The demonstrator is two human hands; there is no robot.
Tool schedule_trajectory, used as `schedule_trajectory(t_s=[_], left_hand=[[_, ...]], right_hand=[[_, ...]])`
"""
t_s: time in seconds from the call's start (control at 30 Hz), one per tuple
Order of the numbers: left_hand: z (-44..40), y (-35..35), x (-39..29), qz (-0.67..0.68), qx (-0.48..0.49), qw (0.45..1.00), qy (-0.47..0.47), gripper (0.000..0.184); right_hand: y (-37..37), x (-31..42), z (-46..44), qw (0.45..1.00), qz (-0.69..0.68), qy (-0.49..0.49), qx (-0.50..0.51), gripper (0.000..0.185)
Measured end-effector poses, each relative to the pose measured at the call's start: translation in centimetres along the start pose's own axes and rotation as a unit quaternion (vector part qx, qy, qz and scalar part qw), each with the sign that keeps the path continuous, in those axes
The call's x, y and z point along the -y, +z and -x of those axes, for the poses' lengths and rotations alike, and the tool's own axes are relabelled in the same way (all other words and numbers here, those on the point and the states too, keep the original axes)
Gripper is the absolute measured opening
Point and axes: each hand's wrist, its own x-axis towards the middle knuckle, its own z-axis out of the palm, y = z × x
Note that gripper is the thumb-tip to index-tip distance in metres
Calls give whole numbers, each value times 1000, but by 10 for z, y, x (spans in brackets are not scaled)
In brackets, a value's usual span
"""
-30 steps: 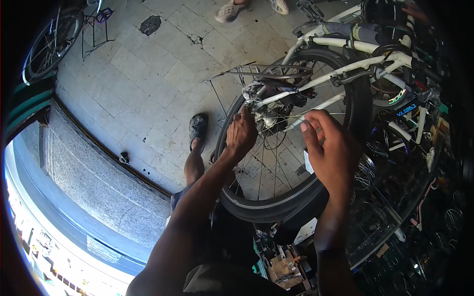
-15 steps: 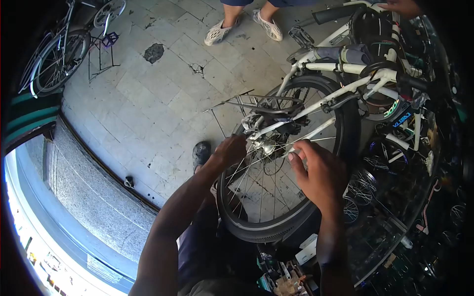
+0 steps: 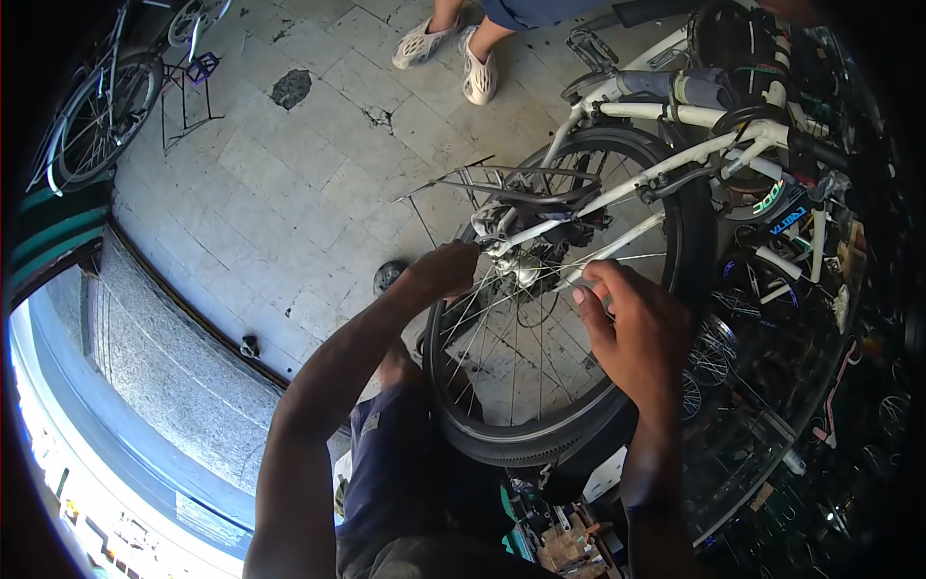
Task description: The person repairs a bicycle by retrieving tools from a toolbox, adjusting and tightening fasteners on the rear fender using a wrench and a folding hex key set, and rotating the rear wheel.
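A white bicycle frame (image 3: 641,180) leans across the right side, its wheel (image 3: 540,439) standing between my forearms. At the wheel's axle end, my left hand (image 3: 449,270) is closed beside the hub (image 3: 527,271); what its fingers grip is hidden. To the right of the hub, my right hand (image 3: 629,326) is raised over the spokes with thumb and fingers curved and apart, nothing visible between them. A grey metal rack (image 3: 521,181) sticks out above the hub.
Another person's legs in beige shoes (image 3: 479,77) stand at the top. More bicycles (image 3: 101,116) are at the upper left. Wheels and parts crowd the dark right side. Tools lie on a wooden block (image 3: 564,548) at the bottom. A raised stone step (image 3: 174,357) is at left.
The other person's shoes have shifted, one stepping nearer. My left hand has stayed by the axle, its wrist now turned more sideways. My right hand still hovers over the spokes.
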Motion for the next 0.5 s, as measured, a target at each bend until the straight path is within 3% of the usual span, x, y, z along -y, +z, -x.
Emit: schedule_trajectory(t_s=[0.23,0.33,0.4,0.43,0.5], left_hand=[[-11,-9,6,-141,97,984,52,27],[-18,5,22,-220,95,961,139,26],[-9,4,11,-119,38,991,47,23],[-3,5,3,-119,40,991,46,23],[13,9,-13,-37,-59,995,-71,22]], right_hand=[[-1,1,1,1000,-15,-2,-9,25],[-2,1,2,1000,-22,5,-4,26],[-2,3,1,999,-20,27,3,25],[-2,3,1,999,-22,28,4,25],[-1,1,1,1000,-14,22,5,25]])
